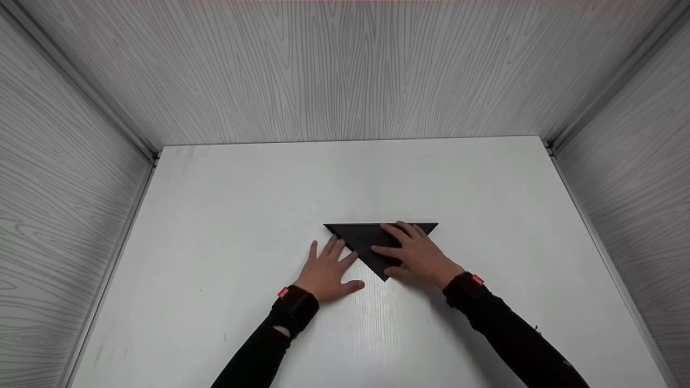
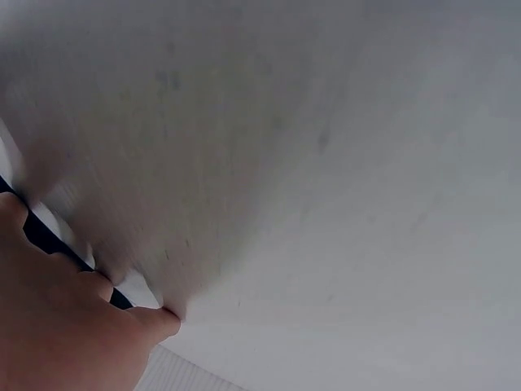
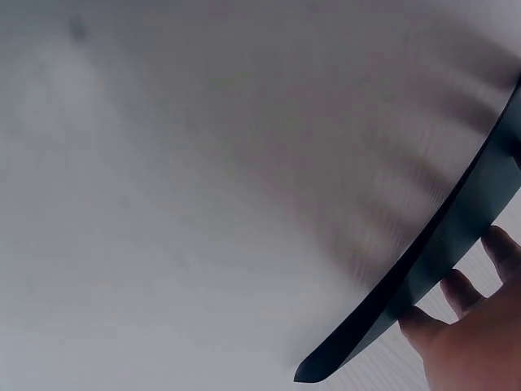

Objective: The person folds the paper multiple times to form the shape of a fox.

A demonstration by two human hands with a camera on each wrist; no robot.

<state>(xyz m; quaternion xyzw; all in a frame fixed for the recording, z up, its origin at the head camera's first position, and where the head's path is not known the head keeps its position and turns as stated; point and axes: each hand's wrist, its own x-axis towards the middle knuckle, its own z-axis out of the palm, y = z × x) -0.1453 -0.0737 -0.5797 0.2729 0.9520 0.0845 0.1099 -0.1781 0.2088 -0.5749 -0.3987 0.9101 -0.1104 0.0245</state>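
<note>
A sheet of black paper, folded into a triangle, lies on the white table with its long edge at the far side and a corner pointing at me. My right hand rests on its right half with the fingers spread, hiding part of that side. At the slanting left edge, my left hand lies with straight, spread fingertips touching the paper; its thumb is on the table. In the left wrist view only a dark strip of paper shows beyond the fingers. The right wrist view shows a slightly lifted, layered paper edge.
The white tabletop surrounds the paper. Grey wood-grain panels stand at the back, the left and the right. Black bands circle both wrists over dark sleeves.
</note>
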